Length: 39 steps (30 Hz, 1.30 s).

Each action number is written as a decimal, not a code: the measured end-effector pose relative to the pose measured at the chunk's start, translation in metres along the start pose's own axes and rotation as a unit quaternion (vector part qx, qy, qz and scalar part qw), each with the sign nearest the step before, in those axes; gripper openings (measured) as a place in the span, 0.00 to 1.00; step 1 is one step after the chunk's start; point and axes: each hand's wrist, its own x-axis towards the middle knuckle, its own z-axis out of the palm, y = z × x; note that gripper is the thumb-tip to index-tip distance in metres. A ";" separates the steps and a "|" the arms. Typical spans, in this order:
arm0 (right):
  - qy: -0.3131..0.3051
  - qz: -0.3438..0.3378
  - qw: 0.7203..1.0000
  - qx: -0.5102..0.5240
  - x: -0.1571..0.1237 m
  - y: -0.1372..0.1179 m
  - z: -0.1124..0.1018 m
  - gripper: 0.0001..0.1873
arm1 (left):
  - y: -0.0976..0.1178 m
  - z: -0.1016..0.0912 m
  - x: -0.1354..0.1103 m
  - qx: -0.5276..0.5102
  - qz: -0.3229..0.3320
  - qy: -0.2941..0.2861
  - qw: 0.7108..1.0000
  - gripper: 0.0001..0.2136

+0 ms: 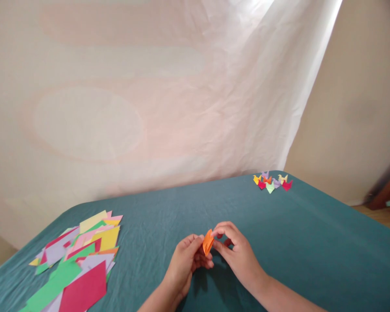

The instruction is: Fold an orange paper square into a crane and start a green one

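A small piece of folded orange paper (208, 243) is held up between both hands, above the near middle of the table. My left hand (187, 258) pinches its left side between thumb and fingers. From the right, my right hand (235, 249) has its thumb and index finger at the paper's right edge, the fingers curled. The paper stands nearly upright, with layered folds showing on its front. Its exact folded shape is too small to make out, and the fingertips behind it are partly hidden.
A dark green cloth covers the table (162, 203). Loose sheets of coloured paper (84, 288) lie overlapping on the left. Several small folded paper birds (270, 187) stand together at the far right corner. A pale sheet (182, 108) hangs behind the table.
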 end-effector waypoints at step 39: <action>-0.020 0.099 0.992 0.077 0.001 0.000 -0.003 0.10 | 0.002 0.004 -0.004 0.275 0.175 0.051 0.944 0.10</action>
